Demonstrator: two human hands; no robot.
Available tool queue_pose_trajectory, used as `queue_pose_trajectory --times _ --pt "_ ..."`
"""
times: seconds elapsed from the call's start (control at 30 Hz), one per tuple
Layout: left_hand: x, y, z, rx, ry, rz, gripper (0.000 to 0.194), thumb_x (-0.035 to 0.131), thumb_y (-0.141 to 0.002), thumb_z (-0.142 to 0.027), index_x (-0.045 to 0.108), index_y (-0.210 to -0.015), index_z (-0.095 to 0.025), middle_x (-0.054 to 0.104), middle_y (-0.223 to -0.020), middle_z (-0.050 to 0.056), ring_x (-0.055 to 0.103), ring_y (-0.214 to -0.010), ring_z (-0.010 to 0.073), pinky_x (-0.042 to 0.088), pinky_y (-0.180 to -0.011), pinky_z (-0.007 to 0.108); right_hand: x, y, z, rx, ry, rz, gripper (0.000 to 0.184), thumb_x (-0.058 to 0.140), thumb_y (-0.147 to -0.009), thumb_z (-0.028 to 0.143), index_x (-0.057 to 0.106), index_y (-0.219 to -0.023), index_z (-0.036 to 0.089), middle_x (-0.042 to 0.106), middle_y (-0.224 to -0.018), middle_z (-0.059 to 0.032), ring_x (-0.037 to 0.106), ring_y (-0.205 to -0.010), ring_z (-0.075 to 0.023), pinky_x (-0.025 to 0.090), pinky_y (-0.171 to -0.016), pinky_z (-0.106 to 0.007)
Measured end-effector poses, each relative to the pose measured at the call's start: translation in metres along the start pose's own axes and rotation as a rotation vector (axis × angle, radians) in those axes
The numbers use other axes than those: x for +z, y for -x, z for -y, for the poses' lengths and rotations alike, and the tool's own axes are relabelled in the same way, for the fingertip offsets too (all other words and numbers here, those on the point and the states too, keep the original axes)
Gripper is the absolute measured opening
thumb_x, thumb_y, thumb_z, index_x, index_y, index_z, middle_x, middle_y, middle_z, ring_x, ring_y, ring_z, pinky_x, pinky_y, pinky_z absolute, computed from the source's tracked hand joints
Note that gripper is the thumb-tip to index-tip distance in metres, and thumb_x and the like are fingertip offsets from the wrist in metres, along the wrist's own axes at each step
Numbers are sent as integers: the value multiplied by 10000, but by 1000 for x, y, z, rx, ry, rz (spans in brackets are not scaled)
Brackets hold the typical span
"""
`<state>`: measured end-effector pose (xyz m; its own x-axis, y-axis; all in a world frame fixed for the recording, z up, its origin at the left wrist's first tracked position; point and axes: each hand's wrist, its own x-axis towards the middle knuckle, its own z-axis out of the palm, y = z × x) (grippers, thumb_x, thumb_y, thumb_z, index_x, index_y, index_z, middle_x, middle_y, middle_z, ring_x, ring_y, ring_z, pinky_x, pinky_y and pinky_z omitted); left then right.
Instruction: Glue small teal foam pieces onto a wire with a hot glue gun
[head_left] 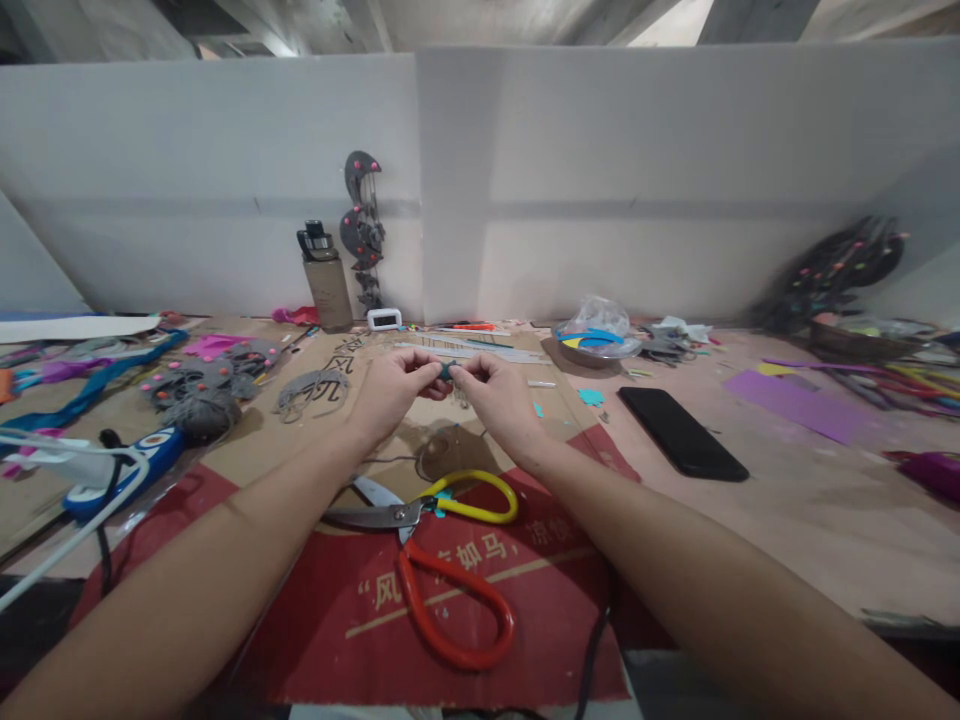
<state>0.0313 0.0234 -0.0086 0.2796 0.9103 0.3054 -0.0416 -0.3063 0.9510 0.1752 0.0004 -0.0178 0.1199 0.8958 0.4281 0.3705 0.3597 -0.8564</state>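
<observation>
Left hand [397, 388], right hand [501, 398]: both pinching teal bit [448, 370]
Scissors [409, 514]: below grip
Progress: mid-handling; remainder I can't tell

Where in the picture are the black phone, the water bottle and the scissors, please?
Black phone [681, 433], head view: middle of its dark face.
Water bottle [328, 291], head view: middle of its body.
Scissors [406, 514], head view: metal by the pivot.

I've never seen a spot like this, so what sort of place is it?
Probably a craft workbench: scissors lie open on cardboard, grey yarn sits at the left, and paper scraps are scattered about.
</observation>
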Motion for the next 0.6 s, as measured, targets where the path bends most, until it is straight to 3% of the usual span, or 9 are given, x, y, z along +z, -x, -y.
queue_pose_trajectory --times 0.43,0.6 --pt "-1 -1 -2 -33 30 29 212 658 -694 -309 619 -787 -123 619 -682 40 609 -614 140 445 -443 204 0 0 -3 -3 -2 -17 260 549 -748 410 523 -638 175 474 -571 38 404 -540 -95 313 -531 -238" --pt "-1 -2 -1 -55 62 20 228 672 -681 -301 614 -801 -115 622 -680 43 634 -623 158 427 -418 191 2 -2 -8 -3 -81 -68 257 590 -720 410 523 -830 187 434 -584 65 400 -527 -93 315 -512 -227"
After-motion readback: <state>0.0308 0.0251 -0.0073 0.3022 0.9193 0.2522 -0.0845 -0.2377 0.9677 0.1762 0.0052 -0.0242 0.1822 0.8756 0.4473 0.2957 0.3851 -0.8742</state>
